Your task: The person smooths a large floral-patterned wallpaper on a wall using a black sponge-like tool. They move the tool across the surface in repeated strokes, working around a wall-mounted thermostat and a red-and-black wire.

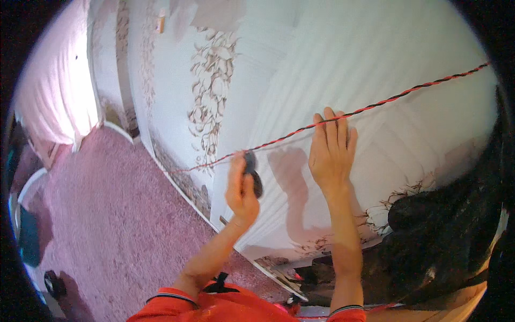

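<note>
A twisted red and black electrical wire [392, 98] runs slantwise in front of a white wall [273, 96]. My left hand [242, 193] is curled around a dark, rounded object [257, 184], blurred and partly hidden by the fingers. That hand's fingertips are at the wire; whether they pinch it I cannot tell. Farther right, my right hand [332, 155] lies flat with its fingers stretched out at the wall. The wire crosses over its fingers near the tips. A shadow of an arm falls on the wall between the two hands.
Brown leaf-like patterns [213, 92] decorate the wall. Pinkish carpet [120, 209] meets it along a white baseboard [189, 203]. A bright white curtain [56, 88] hangs at the far left. Dark cloth-like material [426, 241] is heaped at the lower right. A small black object [55, 284] stands at lower left.
</note>
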